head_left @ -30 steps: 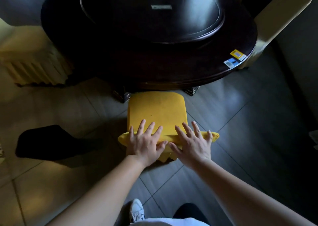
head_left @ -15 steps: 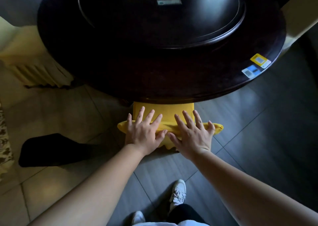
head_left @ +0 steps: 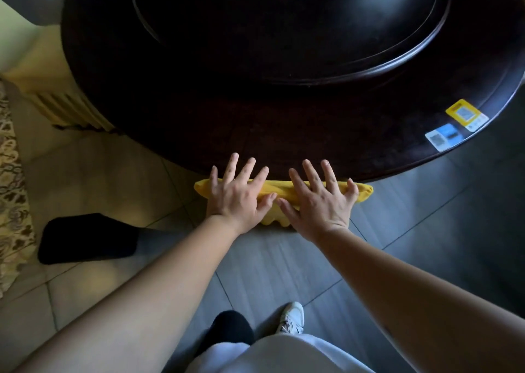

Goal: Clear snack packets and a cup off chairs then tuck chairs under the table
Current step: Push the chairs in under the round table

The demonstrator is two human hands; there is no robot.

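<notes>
A yellow-covered chair (head_left: 279, 191) stands pushed in under the dark round table (head_left: 284, 122); only the top of its backrest shows past the table's near edge. My left hand (head_left: 237, 195) lies flat on the left part of the backrest, fingers spread. Flat on the right part is my right hand (head_left: 319, 202), fingers spread as well, and the thumbs nearly touch. Neither hand grips anything. The seat is hidden under the table. No snack packet or cup is in view.
A raised round centre plate (head_left: 284, 31) fills the table's middle, and two stickers (head_left: 454, 125) sit near its right rim. A pale covered chair (head_left: 56, 100) stands at the left, a black object (head_left: 88, 239) lies on the tiled floor, and my shoe (head_left: 292, 317) is below.
The yellow chair has slid forward under the table, so its seat is now hidden. Both hands stayed flat on the backrest and moved with it, and I have stepped closer.
</notes>
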